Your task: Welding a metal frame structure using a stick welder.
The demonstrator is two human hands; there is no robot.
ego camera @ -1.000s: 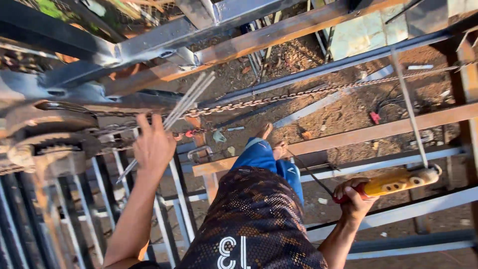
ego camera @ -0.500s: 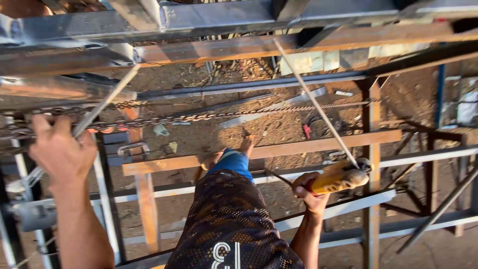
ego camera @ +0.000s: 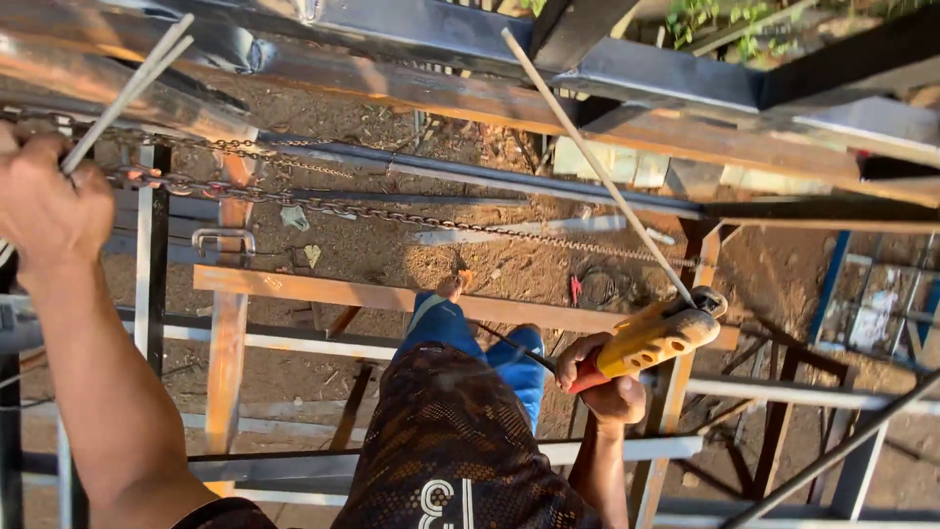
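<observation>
Our right hand [ego camera: 599,377] grips a yellow electrode holder [ego camera: 651,341]; its welding rod [ego camera: 597,167] slants up-left from that hand. Our left hand [ego camera: 49,201], raised well apart, clenches spare rods [ego camera: 127,93] beside a chain [ego camera: 323,206].

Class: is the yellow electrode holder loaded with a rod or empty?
Loaded: a welding rod sticks up from the electrode holder in the right hand.

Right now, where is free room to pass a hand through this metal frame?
Open gaps lie between the wooden plank and the chain, and right of the electrode holder. It is crowded near the left hand, where rods and chain meet.
</observation>
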